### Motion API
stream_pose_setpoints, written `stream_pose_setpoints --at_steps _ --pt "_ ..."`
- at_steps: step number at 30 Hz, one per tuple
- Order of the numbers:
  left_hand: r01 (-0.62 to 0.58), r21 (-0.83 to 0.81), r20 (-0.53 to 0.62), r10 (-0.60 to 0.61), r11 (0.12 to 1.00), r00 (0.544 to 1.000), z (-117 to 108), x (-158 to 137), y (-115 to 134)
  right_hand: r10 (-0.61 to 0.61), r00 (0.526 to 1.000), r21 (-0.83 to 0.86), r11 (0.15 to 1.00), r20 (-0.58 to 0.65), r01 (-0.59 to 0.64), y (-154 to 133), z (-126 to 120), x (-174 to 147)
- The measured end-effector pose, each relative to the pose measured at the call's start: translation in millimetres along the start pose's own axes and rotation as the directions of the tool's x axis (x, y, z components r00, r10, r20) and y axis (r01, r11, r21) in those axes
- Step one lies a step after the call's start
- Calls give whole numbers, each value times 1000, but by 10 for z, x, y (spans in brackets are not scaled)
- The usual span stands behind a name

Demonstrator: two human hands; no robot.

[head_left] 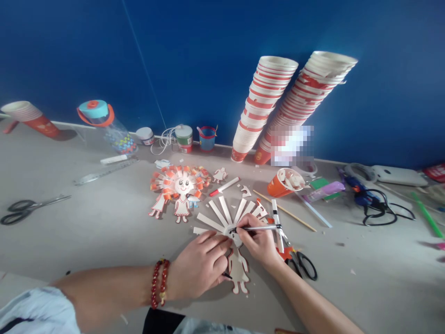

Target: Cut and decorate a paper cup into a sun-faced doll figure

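Note:
A white paper doll [239, 269] cut from a paper cup lies in front of me, with strips fanned out around its round head. My left hand [200, 264] holds the doll down on its left side, fingers bent over the edge of the head. A small dark tip [226, 275] pokes out under that hand; what it belongs to is hidden. Pinched in my right hand [259, 241] is a black-tipped pen [259, 228], its point at the doll's face, where dark eye marks show. Beside the right hand lie a white marker [277, 225] and black-handled scissors [306, 265].
Finished dolls [181, 188] with curled orange strips lie behind. A red marker [225, 186], a wooden stick [285, 211] and a cup of scraps [285, 182] are near. Tall cup stacks [264, 102] lean on the blue wall. More scissors [31, 206] and a bottle [111, 127] stand left.

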State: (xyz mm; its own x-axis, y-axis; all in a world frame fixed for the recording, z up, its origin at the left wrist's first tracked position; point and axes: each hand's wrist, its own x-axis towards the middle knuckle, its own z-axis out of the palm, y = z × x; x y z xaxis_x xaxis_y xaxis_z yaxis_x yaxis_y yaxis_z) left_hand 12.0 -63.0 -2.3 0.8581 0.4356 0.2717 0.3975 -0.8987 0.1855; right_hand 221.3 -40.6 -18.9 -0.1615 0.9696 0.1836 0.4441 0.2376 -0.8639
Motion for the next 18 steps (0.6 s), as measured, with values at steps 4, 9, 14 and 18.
stream_pose_setpoints --at_steps 4,9,14,18 --pt "2 8 12 -2 1000 1000 -4 2 4 3 1000 5 1000 -5 -3 -4 -3 3" --pt "5 8 12 -5 1000 1000 0 3 4 -1 1000 0 1000 0 1 -15 -4 13" --pt "6 8 0 -6 1000 1000 1 2 6 3 1000 3 1000 1 -3 -22 -6 9" --pt "2 8 -1 -2 1000 1000 3 2 4 15 1000 11 1000 3 -15 -19 -10 8"
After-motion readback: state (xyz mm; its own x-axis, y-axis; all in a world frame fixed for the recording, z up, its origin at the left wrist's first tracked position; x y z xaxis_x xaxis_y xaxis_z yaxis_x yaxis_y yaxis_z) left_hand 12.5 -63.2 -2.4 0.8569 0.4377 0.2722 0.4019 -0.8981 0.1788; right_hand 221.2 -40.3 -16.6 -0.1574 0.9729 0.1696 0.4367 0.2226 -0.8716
